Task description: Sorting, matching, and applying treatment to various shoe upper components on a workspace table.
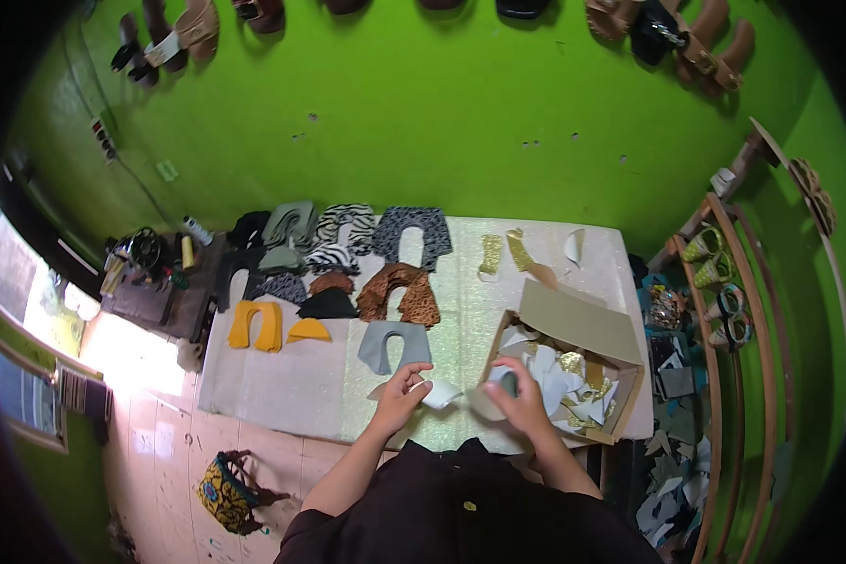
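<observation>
My left hand (402, 399) is at the table's near edge, fingers curled round a curved white piece (444, 394) that sticks out past the thumb. To its right, my right hand (526, 402) grips a grey-green rounded piece (486, 401) between thumb and fingers, slightly blurred. Just beyond my left hand lies a light grey U-shaped cut piece (394, 344). Beside my right hand stands an open cardboard box (624, 414) full of white and gold scraps, its flap (576, 318) raised at the back.
Stacked U-shaped pieces in zebra (346, 224), grey spotted (414, 228), brown spotted (399, 289) and yellow (255, 326) cover the table's left half. Gold strips (491, 255) lie behind the box. A sewing machine (145, 247) stands left, a wooden rack (710, 376) right, a patterned stool (226, 493) below.
</observation>
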The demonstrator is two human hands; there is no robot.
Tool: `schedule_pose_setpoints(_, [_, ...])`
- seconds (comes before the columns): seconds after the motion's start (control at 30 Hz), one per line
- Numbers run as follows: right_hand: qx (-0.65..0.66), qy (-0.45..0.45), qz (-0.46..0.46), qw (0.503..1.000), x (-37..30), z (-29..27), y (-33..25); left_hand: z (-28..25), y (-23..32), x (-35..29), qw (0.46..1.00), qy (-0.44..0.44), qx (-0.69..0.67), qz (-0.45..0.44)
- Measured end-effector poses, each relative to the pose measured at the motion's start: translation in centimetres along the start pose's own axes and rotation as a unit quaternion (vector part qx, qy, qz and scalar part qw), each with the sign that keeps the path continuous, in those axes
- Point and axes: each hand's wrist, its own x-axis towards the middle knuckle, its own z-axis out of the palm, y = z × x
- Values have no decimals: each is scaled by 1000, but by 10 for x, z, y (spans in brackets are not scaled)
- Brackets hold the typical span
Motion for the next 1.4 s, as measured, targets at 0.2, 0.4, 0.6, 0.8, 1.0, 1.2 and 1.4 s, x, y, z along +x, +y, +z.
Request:
schedule_pose_setpoints(0.2, [-164, -263, -73, 948, -5, 51, -4, -8, -19, -24, 978, 182, -45, 95])
schedule_pose_setpoints(0.4, [-241, -190, -150, 940, -18, 93, -12, -11, -25, -44, 984, 142, -12, 110])
schedule_pose_setpoints(0.6, [-117, -118, -40, 985, -20, 109, 2, -23, -16, -53, 988, 15, 7, 153])
schedule_pose_setpoints(0.8, [49, -94, 98, 990, -21, 110, 9, -26, -32, -52, 972, -91, -19, 215])
schedule_pose_setpoints(1.0, [-22, -149, -26, 988, -20, 98, 5, -58, -35, -35, 952, 90, 199, 213])
schedule_pose_setpoints(1.2, [-177, -236, -36, 955, -10, 102, -18, -74, 9, -49, 996, -26, 76, 38])
schedule_pose_setpoints(1.4, [-103, -229, 208, 945, 6, 127, -28, -81, 9, -51, 971, 26, 174, 159])
